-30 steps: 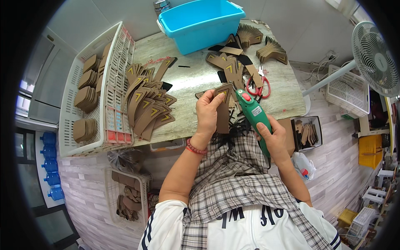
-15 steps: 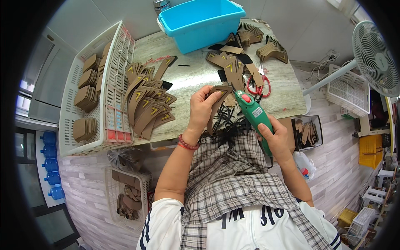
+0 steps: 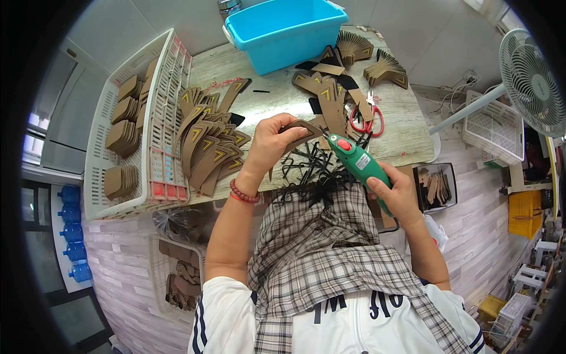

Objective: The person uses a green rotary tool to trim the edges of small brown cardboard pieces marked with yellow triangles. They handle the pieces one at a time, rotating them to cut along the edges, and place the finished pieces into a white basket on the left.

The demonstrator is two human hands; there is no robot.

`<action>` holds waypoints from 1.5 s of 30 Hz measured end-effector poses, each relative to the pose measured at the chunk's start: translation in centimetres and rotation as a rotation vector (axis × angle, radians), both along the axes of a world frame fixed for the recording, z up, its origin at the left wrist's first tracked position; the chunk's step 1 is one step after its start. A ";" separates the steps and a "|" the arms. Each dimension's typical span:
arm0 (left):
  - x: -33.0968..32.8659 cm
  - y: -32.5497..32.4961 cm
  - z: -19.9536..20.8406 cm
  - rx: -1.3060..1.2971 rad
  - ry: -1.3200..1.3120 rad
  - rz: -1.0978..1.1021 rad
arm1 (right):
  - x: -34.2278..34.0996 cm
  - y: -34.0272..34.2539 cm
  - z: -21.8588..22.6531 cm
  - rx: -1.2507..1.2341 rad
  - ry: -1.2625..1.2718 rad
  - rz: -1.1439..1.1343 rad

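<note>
My left hand [image 3: 271, 143] pinches a brown curved strap-like piece [image 3: 302, 128] between thumb and fingers, above the table's near edge. In my right hand [image 3: 398, 192] is a green handheld electric tool [image 3: 358, 162] with a red button, its thin tip at the right end of that piece. Whether the tip touches it, I cannot tell. Thin black offcuts [image 3: 321, 177] lie below both hands, on the table edge and the checked apron. Beyond the tool lies a loose group of similar brown pieces [image 3: 331, 106] beside red-handled scissors [image 3: 380, 121].
A heap of brown pieces [image 3: 206, 150] with yellow angled marks lies at the table's left, against a white slatted crate [image 3: 162, 112] holding stacks. A blue tub [image 3: 289, 41] stands at the back. Fanned stacks [image 3: 386, 71] lie far right, near a standing fan [image 3: 533, 82].
My left hand has moved left with the brown piece, tilting it flatter. The tool has shifted slightly left and down, still in my right hand. More of the black offcuts shows.
</note>
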State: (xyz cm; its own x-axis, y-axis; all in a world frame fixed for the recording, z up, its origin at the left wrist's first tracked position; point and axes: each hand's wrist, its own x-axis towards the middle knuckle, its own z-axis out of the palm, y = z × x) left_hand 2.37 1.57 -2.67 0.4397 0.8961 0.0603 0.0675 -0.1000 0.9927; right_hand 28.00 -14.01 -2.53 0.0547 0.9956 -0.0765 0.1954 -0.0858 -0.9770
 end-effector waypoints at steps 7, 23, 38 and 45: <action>-0.6 0.2 1.0 -0.032 0.085 -0.100 | 0.2 0.3 0.6 -0.005 -0.076 0.046; -11.6 3.2 4.9 0.774 0.751 0.477 | 0.5 0.0 0.1 -0.064 0.061 -0.086; 13.7 8.7 -10.4 0.246 0.457 0.763 | 0.6 -0.3 -2.2 -0.056 0.104 -0.277; 10.8 7.9 -11.7 0.126 -0.125 0.610 | -0.4 0.6 -1.2 -0.069 0.152 -0.314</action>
